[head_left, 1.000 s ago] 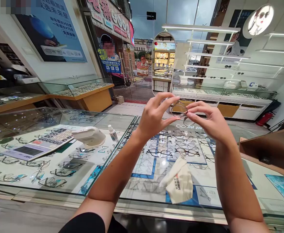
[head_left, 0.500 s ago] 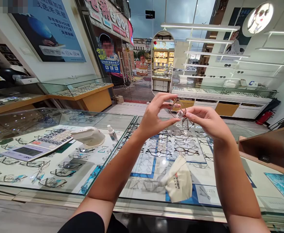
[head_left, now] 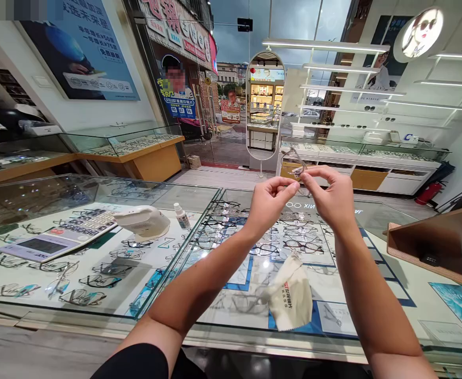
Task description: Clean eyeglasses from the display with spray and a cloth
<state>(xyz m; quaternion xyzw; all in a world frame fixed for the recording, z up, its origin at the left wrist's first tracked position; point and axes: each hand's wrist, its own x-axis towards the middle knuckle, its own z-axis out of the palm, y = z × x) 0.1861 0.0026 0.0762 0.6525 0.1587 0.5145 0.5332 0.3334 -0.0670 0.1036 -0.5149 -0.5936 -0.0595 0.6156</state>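
Above the glass counter, a pair of thin-framed eyeglasses is held up at arm's length. My right hand pinches it between thumb and fingers, at the lower right of the frame. My left hand is closed just below and to the left, thumb and fingertips pressed together close to the right fingertips. Whatever sits in the left pinch is too small to make out. A cream lens cloth with printed lettering lies on the counter glass below, between my forearms.
On the glass counter to the left rest a calculator, a white curved device and a small spray bottle. Rows of spectacles lie beneath the glass. A wooden stand is at the right. Beyond stands an oval mirror.
My left hand has come away from around the rim, moved down and closed into a pinch. The eyeglasses have turned and risen slightly, with my right hand still on them.
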